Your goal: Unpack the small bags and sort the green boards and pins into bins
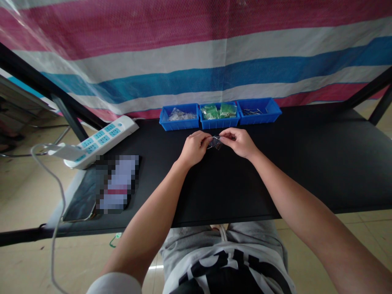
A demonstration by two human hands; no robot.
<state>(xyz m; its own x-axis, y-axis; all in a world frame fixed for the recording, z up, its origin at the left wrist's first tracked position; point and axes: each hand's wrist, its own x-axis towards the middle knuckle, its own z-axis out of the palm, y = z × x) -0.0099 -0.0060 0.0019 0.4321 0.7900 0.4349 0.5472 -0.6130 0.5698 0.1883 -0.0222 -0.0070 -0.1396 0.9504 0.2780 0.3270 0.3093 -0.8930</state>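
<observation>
Between my two hands is a small clear plastic bag [216, 143], held just above the black table. My left hand [196, 148] pinches its left side with thumb and forefinger. On the other side, my right hand [238, 142] grips the bag's upper right edge the same way. A thin shiny piece shows at the bag, too small to name. Just beyond my hands stand three blue bins: the left bin [180, 125] has clear plastic bags, the middle bin [219, 123] green packets, the right bin [260, 119] thin metal pieces.
A white power strip [102, 141] with a plugged-in charger and cable lies at the table's left. Near it are a dark phone [81, 196] and a pixelated object [119, 183]. A striped sheet [196, 49] hangs behind the black table [321, 163], with dark frame posts at both sides.
</observation>
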